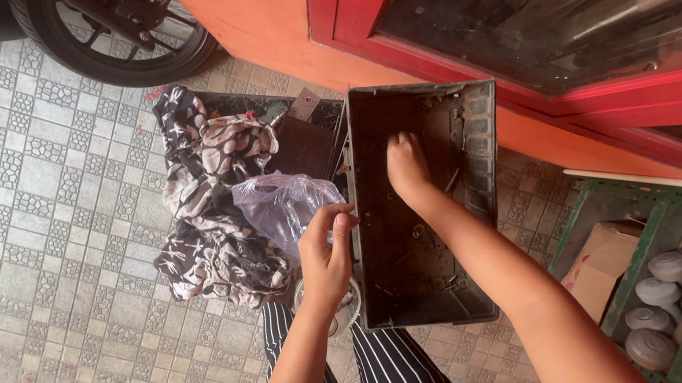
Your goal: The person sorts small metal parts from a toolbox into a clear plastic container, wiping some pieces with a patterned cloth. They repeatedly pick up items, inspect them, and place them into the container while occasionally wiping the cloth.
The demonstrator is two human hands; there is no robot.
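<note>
Striped trousers (403, 378) fill the bottom edge, knees under a dark plastic crate (428, 206) on the tiled floor (17, 228). Right hand (406, 165) reaches inside, fingers curled onto small metal bits at the bottom; whether it grips one, I cannot tell. Left hand (325, 251) pinches the thin plastic bag (283, 208) beside the crate's left wall. That bag looks limp and tearable, best held by its mouth.

Dark open plastic crate (474, 124) on tiled floor, small hardware inside.
</note>
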